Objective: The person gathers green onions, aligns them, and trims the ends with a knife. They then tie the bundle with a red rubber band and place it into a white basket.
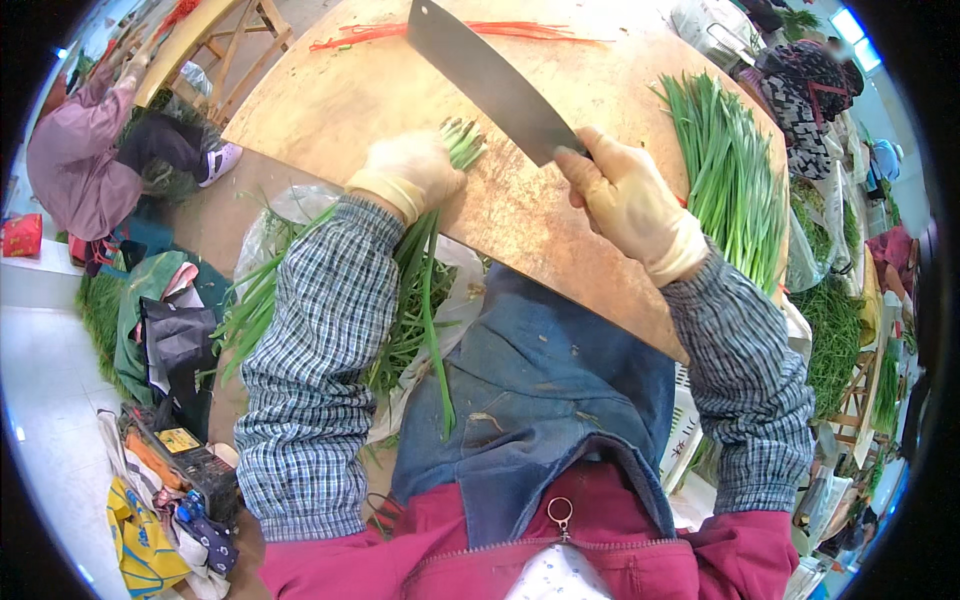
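My left hand [411, 171], in a pale glove, grips a bunch of green stalks [463, 142] near their cut-looking ends, over the edge of the wooden table [525, 217]. The long leaves hang past my checked sleeve below the table edge. My right hand [634, 196], gloved too, holds a cleaver [499, 82] by its handle, the broad blade slanting up and left above the tabletop. Right of that hand lies a large bundle of green leafy stalks [727, 180]. Red ties [517, 30] are spread along the far part of the table.
Below my left arm sits a plastic bag [457, 289] with loose greens. A person in a pink garment [86, 157] is at the far left, another in patterned clothes [806, 105] at upper right. Bags [180, 345] stand on the left; piles of greens [829, 345] lie at right.
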Demonstrator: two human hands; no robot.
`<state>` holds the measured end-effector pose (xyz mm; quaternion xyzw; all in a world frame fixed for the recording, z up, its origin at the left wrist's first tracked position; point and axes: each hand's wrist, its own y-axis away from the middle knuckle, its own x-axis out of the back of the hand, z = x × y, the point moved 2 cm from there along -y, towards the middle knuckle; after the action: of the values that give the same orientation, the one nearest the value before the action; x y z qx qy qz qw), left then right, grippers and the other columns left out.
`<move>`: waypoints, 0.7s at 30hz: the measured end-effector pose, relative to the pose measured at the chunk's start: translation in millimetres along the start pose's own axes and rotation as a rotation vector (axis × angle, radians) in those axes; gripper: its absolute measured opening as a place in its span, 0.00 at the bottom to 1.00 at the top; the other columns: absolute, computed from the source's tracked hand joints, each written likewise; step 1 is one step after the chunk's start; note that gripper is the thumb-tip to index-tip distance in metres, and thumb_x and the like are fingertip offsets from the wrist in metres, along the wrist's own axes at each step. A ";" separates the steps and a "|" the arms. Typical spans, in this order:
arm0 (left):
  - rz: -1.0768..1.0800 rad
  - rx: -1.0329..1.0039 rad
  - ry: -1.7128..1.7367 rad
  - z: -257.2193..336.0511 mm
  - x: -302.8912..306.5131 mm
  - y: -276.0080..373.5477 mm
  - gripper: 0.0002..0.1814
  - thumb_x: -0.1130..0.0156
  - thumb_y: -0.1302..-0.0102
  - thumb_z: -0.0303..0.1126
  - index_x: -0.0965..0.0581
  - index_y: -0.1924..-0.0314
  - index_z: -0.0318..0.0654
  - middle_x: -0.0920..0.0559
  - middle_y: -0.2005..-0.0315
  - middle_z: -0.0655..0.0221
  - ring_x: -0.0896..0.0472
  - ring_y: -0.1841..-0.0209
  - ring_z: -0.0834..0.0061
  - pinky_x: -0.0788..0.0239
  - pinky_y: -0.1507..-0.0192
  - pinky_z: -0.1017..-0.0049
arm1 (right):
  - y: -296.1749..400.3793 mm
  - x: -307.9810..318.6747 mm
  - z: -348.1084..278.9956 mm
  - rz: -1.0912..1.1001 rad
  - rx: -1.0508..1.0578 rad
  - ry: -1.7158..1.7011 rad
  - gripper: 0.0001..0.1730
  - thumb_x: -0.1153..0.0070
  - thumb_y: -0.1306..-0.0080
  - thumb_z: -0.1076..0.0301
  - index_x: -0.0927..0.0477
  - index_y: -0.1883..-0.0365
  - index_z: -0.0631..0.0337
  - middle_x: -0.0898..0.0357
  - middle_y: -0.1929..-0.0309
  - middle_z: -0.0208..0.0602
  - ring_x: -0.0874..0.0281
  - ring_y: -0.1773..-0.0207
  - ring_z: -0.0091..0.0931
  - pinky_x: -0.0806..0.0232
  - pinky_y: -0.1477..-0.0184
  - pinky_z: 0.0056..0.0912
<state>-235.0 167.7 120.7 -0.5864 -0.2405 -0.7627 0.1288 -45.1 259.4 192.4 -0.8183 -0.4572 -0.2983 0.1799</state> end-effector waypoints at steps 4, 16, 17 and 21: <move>-0.063 -0.018 -0.021 5.2 4.0 0.5 0.27 0.41 0.43 0.50 0.23 0.59 0.28 0.19 0.65 0.49 0.20 0.59 0.54 0.29 0.56 0.63 | 5.6 -4.5 9.8 0.021 0.154 0.278 0.08 0.52 0.39 0.72 0.30 0.63 0.67 0.27 0.74 0.57 0.26 0.67 0.49 0.33 0.65 0.44; -0.041 0.007 0.027 3.1 2.6 0.9 0.27 0.40 0.44 0.48 0.25 0.58 0.26 0.19 0.63 0.46 0.20 0.57 0.54 0.28 0.56 0.64 | 16.7 -20.6 13.5 -0.020 0.090 0.474 0.05 0.53 0.38 0.74 0.34 0.64 0.65 0.28 0.74 0.59 0.27 0.67 0.53 0.35 0.67 0.49; -0.037 0.004 0.032 3.6 3.3 1.4 0.27 0.39 0.44 0.48 0.25 0.58 0.26 0.19 0.63 0.46 0.20 0.57 0.54 0.28 0.55 0.64 | 16.7 -21.3 14.3 -0.026 0.087 0.470 0.05 0.53 0.37 0.74 0.34 0.64 0.66 0.28 0.74 0.59 0.27 0.66 0.53 0.35 0.67 0.49; -0.040 -0.018 0.017 4.3 6.3 2.8 0.27 0.39 0.45 0.47 0.25 0.58 0.25 0.19 0.63 0.46 0.20 0.57 0.53 0.28 0.55 0.64 | 11.7 -19.7 18.4 -0.080 0.072 0.436 0.06 0.54 0.37 0.74 0.34 0.64 0.66 0.28 0.74 0.60 0.27 0.66 0.54 0.36 0.67 0.49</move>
<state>-231.9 168.1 128.1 -0.5760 -0.2441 -0.7723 0.1103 -37.1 251.2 165.4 -0.7087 -0.4498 -0.4587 0.2916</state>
